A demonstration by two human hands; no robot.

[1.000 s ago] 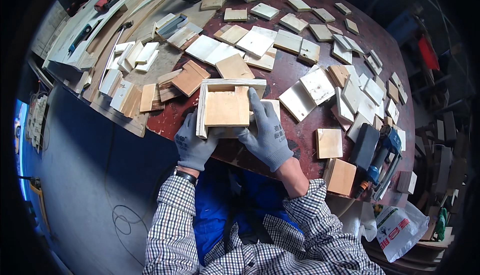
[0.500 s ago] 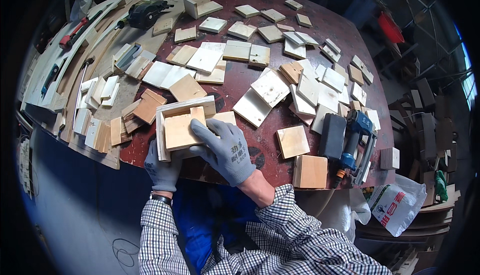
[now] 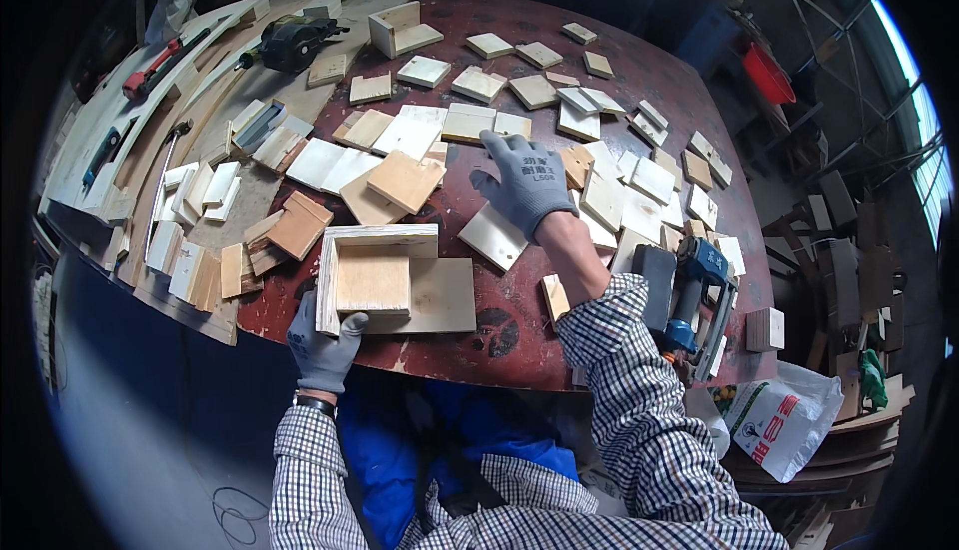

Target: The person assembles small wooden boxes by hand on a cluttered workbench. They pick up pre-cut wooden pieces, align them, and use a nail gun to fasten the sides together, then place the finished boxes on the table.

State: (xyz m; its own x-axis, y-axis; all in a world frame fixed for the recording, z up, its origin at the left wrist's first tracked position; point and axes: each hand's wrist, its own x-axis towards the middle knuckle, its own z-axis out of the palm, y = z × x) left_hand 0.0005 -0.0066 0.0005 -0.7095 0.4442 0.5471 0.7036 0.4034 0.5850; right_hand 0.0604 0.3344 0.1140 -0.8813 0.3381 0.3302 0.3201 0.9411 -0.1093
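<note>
At the near left edge of the red table, my left hand (image 3: pixel 325 345), in a grey glove, grips a partly built wooden box (image 3: pixel 330 275). Its fingers are mostly hidden beneath; the thumb lies against the near side. Two upright sides meet at a corner around a square wooden piece (image 3: pixel 374 282), and a flat board (image 3: pixel 442 295) sticks out to the right. My right hand (image 3: pixel 529 178), also gloved, is stretched over the scattered boards, fingers apart, with nothing visibly held. Under and beside it lie pale wooden boards (image 3: pixel 493 236). A loose light-brown wooden block (image 3: pixel 406 182) rests on others beyond the box.
A blue nail gun (image 3: pixel 699 290) lies at the table's right edge, beside a wood block (image 3: pixel 765 330). Many loose boards cover the red table (image 3: pixel 470 350). At the left are a hammer (image 3: pixel 178 130), a circular saw (image 3: pixel 300 40) and a red-handled tool (image 3: pixel 152 68).
My right hand has let go of a light-brown block, now lying on the boards beyond the box, and has moved away to the right. The box is still in my left hand, tilted flatter.
</note>
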